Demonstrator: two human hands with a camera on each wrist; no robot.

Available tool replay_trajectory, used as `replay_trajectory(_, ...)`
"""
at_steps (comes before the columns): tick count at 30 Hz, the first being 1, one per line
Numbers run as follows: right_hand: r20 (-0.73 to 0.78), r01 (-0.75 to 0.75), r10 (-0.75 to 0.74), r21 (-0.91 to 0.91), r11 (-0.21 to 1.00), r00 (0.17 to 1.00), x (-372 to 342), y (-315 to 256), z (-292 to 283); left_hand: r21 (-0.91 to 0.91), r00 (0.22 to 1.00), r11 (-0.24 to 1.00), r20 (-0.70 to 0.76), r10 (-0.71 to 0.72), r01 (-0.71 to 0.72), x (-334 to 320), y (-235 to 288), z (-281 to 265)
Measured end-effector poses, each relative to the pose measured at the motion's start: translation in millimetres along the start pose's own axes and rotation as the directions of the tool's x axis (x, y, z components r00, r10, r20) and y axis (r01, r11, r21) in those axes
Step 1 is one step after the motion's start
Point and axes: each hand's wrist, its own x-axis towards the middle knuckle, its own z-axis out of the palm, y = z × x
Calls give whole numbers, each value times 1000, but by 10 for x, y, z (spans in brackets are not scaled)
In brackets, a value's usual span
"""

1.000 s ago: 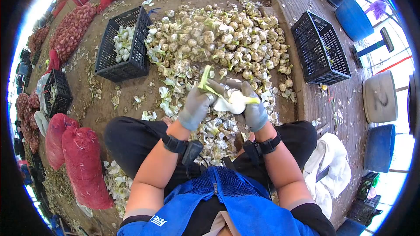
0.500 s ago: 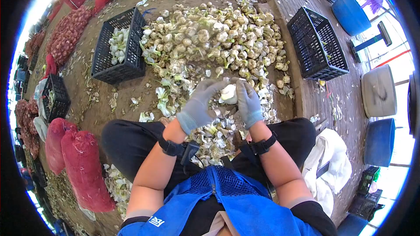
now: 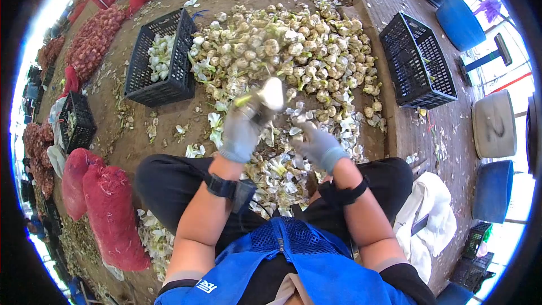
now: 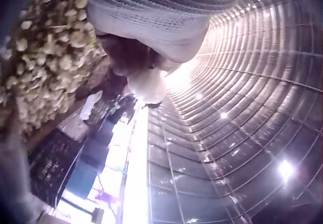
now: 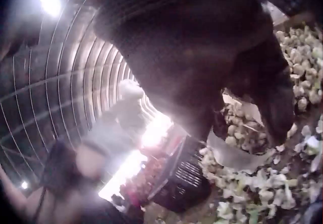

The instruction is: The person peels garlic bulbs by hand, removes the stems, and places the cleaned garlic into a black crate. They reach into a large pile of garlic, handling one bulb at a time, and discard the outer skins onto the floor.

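My gloved left hand point(image 3: 241, 130) holds a white garlic bulb point(image 3: 272, 94) out in front, with a pale green stem point(image 3: 243, 100) showing beside the fingers. In the left wrist view the garlic bulb point(image 4: 147, 87) pokes out past the shaded fingers. To the right and nearer my body, my gloved right hand point(image 3: 320, 146) is apart from the bulb, thumb and fingers spread. A curved strip of pale garlic skin point(image 5: 237, 156) appears between its thumb and fingers in the right wrist view. Loose skins point(image 3: 282, 176) lie below both hands.
A heap of unpeeled garlic point(image 3: 305, 51) spreads ahead. At its left stands a black crate point(image 3: 161, 87) with some white bulbs, and another black crate point(image 3: 418, 62) stands on the right. Red mesh sacks point(image 3: 113, 214) are at left, a white cloth point(image 3: 426, 214) by the right knee.
Both hands were together at the bulb, then it sat in the right hand. Now the left hand has it, farther forward and left, and the right hand has drawn back from it.
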Motion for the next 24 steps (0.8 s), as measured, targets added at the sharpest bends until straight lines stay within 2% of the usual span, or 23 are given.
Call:
replay_trajectory(1,55,-21,26,-91,996,998,-15,25,113,-84,988,985,-51,148,-151,15,228,86)
replay_trajectory(2,106,-38,57,-178,983,993,-28,32,205,41,943,944,76,324,-328,145,448,-51)
replay_trajectory(3,111,-35,54,-168,985,992,-20,43,289,45,912,918,-106,396,-393,292,712,-133)
replay_trajectory(4,256,7,36,-166,986,966,-8,56,355,216,853,844,-77,516,-491,360,1039,-174)
replay_trajectory(5,393,51,16,-160,986,920,1,56,392,232,795,806,-163,584,-545,449,1348,-210)
replay_trajectory(6,393,55,11,-156,986,919,-27,37,423,294,741,783,-264,618,-548,641,1673,-333)
replay_trajectory(7,362,94,-35,-148,984,932,-75,8,453,401,641,648,-174,747,-647,818,1957,-497)
replay_trajectory(8,328,131,-78,-142,981,941,-104,-18,463,482,614,629,-215,759,-610,912,2217,-554)
replay_trajectory(9,326,132,-77,-147,980,942,-122,-43,459,690,540,431,-68,839,-581,1023,2393,-768)
replay_trajectory(10,330,126,-74,-140,982,941,-132,-57,459,628,661,621,-217,718,-469,1368,2624,-1152)
replay_trajectory(11,348,135,-80,-136,981,934,-130,-67,457,855,637,512,-347,688,-86,2004,2928,-2018)
replay_trajectory(13,369,129,-74,-125,984,926,-116,-81,447,963,824,92,-264,502,252,1991,2618,-2046)
replay_trajectory(14,365,131,-80,-118,984,928,-109,-86,445,989,905,-115,-32,423,89,2176,2348,-2321)
replay_trajectory(15,358,133,-85,-113,985,930,-96,-88,442,962,934,-158,-165,318,224,1885,1925,-1724)
replay_trajectory(16,356,116,-71,-108,987,932,-86,-84,447,988,969,-137,-32,246,67,2366,1484,-2376)
replay_trajectory(17,381,117,-69,-103,988,922,-83,-79,455,922,990,-387,24,138,32,2021,1050,-1770)
replay_trajectory(18,406,118,-68,-100,988,911,-72,-76,442,980,989,-199,-52,-137,24,2218,545,-1962)
replay_trajectory(19,427,106,-56,-96,990,903,-68,-106,376,943,990,-332,-27,-139,-21,1921,165,-1440)
replay_trajectory(20,430,93,-42,-97,991,902,-51,-81,363,946,945,-281,64,-320,-160,1803,-175,-1151)
replay_trajectory(21,414,73,-35,-77,994,910,-37,-49,354,952,914,-167,181,-363,-255,1733,-559,-1031)
replay_trajectory(22,400,55,-29,-53,997,916,-29,-14,360,908,878,-213,253,-407,-361,1777,-1005,-959)
replay_trajectory(23,336,80,-55,-64,995,940,-36,35,379,914,822,-193,209,-529,-357,1536,-1029,-393)
replay_trajectory(24,339,71,-45,-62,996,940,-40,50,373,826,741,-141,398,-540,-546,1639,-1564,-555)
